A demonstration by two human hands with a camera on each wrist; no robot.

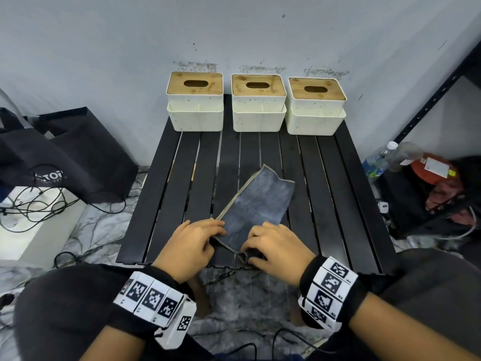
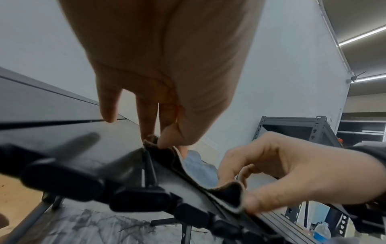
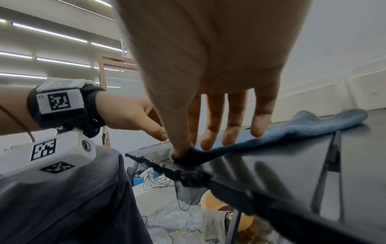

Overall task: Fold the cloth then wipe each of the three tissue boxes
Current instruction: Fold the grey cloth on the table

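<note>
Three cream tissue boxes with wooden lids, left (image 1: 195,102), middle (image 1: 258,104) and right (image 1: 316,106), stand in a row at the back of the black slatted table (image 1: 166,194). A grey-blue cloth (image 1: 257,196) lies as a long strip slanting across the table's middle. My left hand (image 1: 216,230) pinches its near left corner. My right hand (image 1: 248,250) pinches the near right corner at the table's front edge. In the left wrist view the left hand (image 2: 158,142) and right hand (image 2: 240,189) lift the cloth (image 2: 198,171) edge slightly. The right hand (image 3: 181,151) pinches with thumb and forefinger, its other fingers straight above the cloth (image 3: 292,127).
Black bags (image 1: 73,152), tangled cables (image 1: 33,204) and a white box (image 1: 33,230) lie on the floor to the left. A water bottle (image 1: 377,162) and a black metal rack (image 1: 429,100) stand on the right. The wall is right behind the boxes.
</note>
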